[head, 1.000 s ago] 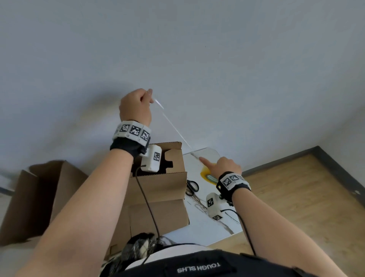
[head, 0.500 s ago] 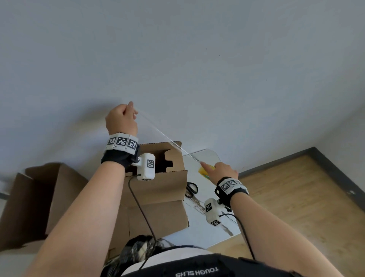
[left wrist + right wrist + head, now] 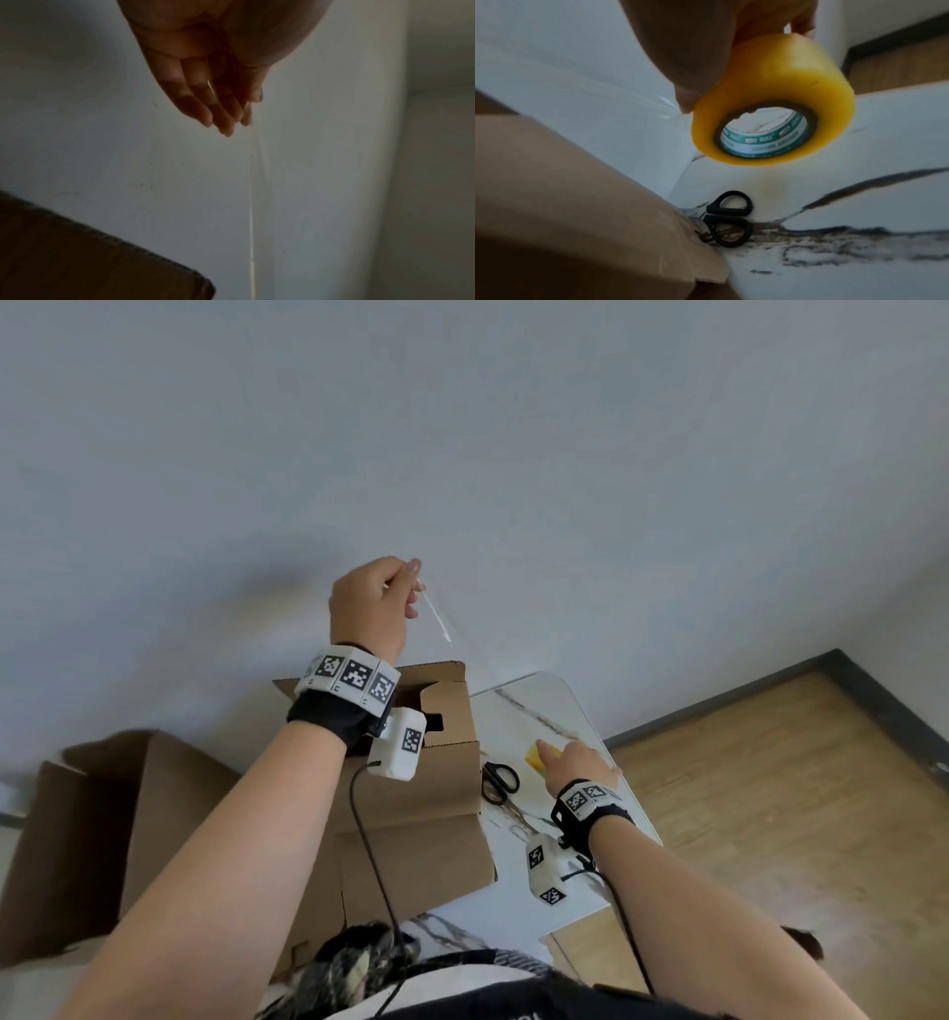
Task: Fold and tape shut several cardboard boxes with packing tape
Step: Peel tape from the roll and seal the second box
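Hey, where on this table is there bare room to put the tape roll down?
Bare marble table shows past the scissors, toward the far rounded corner by the wall, and along the right edge by the right hand holding the tape roll. It is crowded left, where the scissors lie against the cardboard box.

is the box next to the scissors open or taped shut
Open: the box has its top flaps standing up, dark interior showing, beside the scissors.

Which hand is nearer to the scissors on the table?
Right. The right hand, gripping the tape roll, hovers just beside the scissors; the left hand is raised well above the cardboard box, pinching the tape strip.
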Motion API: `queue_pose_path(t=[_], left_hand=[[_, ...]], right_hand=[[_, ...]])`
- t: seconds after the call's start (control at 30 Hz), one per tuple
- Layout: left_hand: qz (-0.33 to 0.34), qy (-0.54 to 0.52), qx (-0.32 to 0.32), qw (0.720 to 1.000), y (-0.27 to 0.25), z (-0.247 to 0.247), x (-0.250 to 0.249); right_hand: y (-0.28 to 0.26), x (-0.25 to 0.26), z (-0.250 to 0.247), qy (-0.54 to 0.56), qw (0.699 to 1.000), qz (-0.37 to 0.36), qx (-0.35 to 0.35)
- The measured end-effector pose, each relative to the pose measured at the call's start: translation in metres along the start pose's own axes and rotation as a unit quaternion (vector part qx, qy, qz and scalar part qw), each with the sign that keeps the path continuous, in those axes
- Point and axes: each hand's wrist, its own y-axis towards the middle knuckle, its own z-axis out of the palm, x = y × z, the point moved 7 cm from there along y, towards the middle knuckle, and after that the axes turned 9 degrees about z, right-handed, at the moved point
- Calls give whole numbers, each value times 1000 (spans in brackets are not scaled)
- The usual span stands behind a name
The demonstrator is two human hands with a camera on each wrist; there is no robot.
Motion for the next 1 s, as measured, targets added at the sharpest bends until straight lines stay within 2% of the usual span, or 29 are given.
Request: queue_pose_path(t=[0.1, 0.23, 0.43, 0.67, 0.83, 1.0], left_hand=[[6, -38, 28, 999, 0, 17, -9], [15, -87, 38, 995, 4, 34, -29], [16, -123, 45, 991, 7, 55, -46], [17, -133, 33, 990, 14, 62, -46], [7, -118, 6, 993, 17, 58, -33], [-26, -134, -47, 989, 21, 43, -14]], right_hand=[[19, -4, 14, 76, 997, 19, 10], [32, 5, 28, 175, 984, -15, 0], [31, 17, 20, 212, 974, -66, -44], [17, 21, -4, 204, 957, -90, -187], [20, 31, 8, 192, 967, -110, -123], [27, 50, 6, 218, 960, -149, -97]])
